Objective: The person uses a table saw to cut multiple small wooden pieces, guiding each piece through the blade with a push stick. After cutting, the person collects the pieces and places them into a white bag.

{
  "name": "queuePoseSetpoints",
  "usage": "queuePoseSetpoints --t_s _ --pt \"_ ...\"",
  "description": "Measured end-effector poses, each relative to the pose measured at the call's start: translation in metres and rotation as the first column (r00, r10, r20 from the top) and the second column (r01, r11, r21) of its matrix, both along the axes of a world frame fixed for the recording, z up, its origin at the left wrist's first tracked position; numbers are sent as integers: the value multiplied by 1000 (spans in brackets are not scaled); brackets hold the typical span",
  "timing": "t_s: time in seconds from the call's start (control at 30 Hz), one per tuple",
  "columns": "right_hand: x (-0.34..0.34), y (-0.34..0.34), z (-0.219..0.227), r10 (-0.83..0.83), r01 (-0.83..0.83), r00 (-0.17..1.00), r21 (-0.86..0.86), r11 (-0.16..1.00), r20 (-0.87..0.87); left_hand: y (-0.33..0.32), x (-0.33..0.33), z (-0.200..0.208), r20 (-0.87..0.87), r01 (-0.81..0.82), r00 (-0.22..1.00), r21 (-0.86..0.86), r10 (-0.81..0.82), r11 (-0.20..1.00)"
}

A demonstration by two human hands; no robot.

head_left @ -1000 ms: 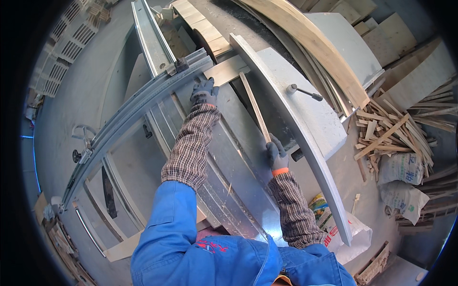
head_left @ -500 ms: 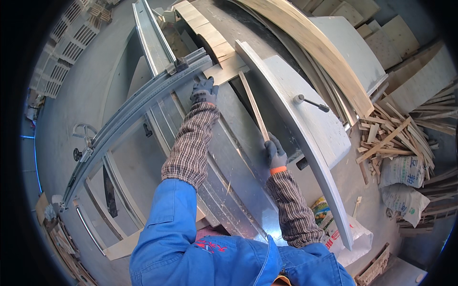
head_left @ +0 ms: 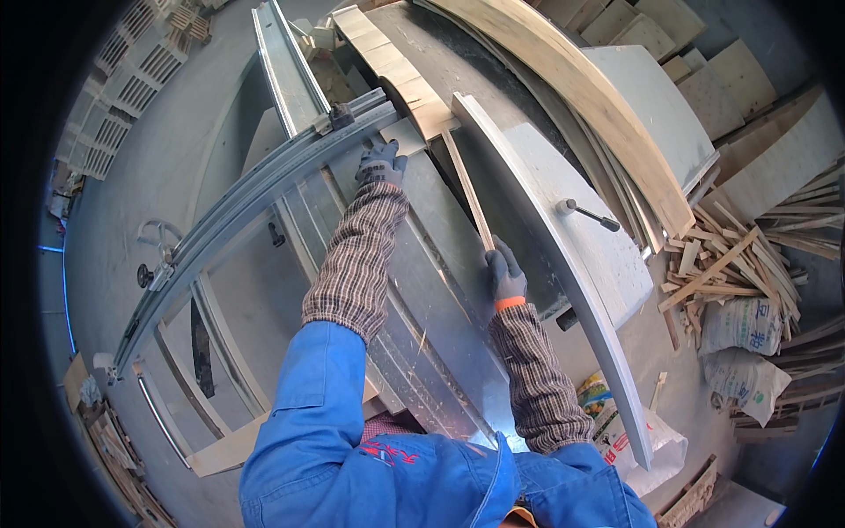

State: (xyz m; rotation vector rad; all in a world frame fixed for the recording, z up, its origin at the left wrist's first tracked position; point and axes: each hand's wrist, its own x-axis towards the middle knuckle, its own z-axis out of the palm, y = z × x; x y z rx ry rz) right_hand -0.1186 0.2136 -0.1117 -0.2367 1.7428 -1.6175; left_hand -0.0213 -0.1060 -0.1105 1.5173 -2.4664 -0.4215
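Observation:
My right hand (head_left: pixel 506 271), in a grey glove with an orange cuff, is closed around the near end of a thin wooden stick (head_left: pixel 469 191). The stick slants forward along the metal fence (head_left: pixel 537 238), and its far tip meets the end of a row of pale wooden pieces (head_left: pixel 396 69). My left hand (head_left: pixel 381 165), gloved in grey, lies on the metal saw table (head_left: pixel 414 273) with its fingers apart. Just ahead of its fingertips is a small flat dull piece (head_left: pixel 406 137). Whether the fingers touch it is hard to make out.
A metal rail (head_left: pixel 264 194) curves along the left side. Right of the fence lie long curved boards (head_left: pixel 598 106). A black-handled lever (head_left: pixel 590 214) stands on the fence's far side. Wood offcuts (head_left: pixel 722 260), white sacks (head_left: pixel 744 326) and a printed bag (head_left: pixel 647 440) lie at right.
The right hand has pushed the stick forward, and the wooden piece at its tip has moved ahead with the row. My left hand has shifted slightly forward. The view has tilted a little.

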Motion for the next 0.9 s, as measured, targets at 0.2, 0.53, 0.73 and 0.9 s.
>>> queuePoseSetpoints --t_s 0.2,0.53,0.73,0.9 --pt "-1 22 -8 -37 38 999 -45 998 29 1 -14 51 264 59 958 206 -113 977" --pt "35 221 -12 39 -20 989 129 991 -145 -47 107 -11 56 -116 993 180 108 977" --pt "59 273 22 444 -117 571 466 877 -691 25 43 81 234 -241 953 186 195 953" --pt "79 295 52 612 -149 619 692 706 -492 20 34 45 307 -107 950 161 53 981"
